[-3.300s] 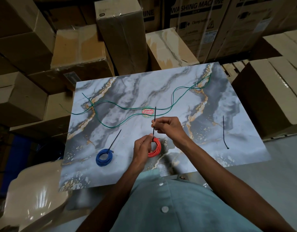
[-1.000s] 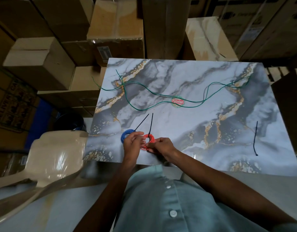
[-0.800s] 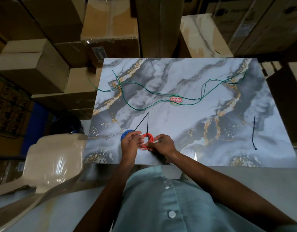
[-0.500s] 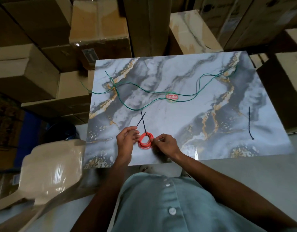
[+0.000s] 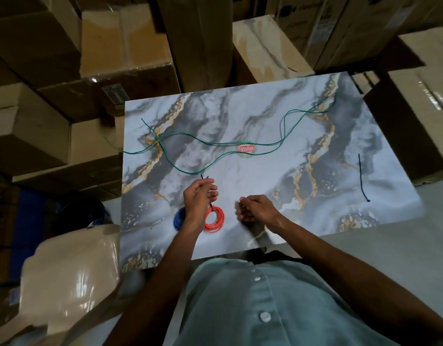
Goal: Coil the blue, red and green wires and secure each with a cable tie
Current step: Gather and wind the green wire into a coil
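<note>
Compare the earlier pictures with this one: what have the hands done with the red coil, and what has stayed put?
The right hand has let go of the red coil and drawn away to the right, holding nothing visible. The left hand now grips the cable tie tails above the coil. The blue coil, the loose green wire and the spare cable tie lie as before on the table.

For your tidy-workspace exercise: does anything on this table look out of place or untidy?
The green wire sprawls uncoiled across the table, its left end hanging off the edge, unlike the neat red coil and blue coil.
</note>
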A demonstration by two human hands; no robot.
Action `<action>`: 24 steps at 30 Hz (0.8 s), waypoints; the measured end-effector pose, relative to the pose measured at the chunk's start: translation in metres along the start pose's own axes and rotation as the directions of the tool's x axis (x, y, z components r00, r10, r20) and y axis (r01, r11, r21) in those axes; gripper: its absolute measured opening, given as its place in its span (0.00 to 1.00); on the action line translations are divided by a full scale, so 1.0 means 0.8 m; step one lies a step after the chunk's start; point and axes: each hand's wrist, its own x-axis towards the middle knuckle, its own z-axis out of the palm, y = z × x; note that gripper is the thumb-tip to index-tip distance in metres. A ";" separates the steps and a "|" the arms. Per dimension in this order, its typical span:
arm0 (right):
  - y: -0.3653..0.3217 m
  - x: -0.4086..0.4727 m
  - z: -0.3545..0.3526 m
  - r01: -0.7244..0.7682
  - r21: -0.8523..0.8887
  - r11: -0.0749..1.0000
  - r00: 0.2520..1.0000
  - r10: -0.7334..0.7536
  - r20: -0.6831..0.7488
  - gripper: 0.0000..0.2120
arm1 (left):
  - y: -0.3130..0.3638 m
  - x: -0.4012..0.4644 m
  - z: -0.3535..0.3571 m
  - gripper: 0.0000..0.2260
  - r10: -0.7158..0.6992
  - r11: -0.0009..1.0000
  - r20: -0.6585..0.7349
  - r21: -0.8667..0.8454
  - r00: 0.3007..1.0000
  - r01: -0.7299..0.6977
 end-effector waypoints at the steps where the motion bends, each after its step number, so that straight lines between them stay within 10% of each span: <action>1: -0.007 0.007 -0.004 0.008 0.016 1.000 1.000 -0.008 -0.007 0.13 | 0.002 0.004 0.008 0.08 0.004 1.000 0.003 0.005 1.000 -0.004; 11: -0.103 0.101 -0.001 0.288 -0.463 0.838 0.932 -0.356 -0.064 0.07 | 0.026 0.070 0.055 0.08 0.011 0.998 -0.076 0.069 0.997 -0.006; 19: -0.122 0.159 0.046 0.625 -0.735 0.263 0.733 -0.522 0.436 0.17 | 0.037 0.121 0.047 0.09 0.038 0.986 -0.209 0.166 0.977 -0.003; 24: -0.131 0.164 0.048 0.644 -0.702 0.305 0.734 -0.506 0.453 0.09 | 0.037 0.128 0.044 0.10 0.154 0.907 -0.179 0.416 0.972 -0.067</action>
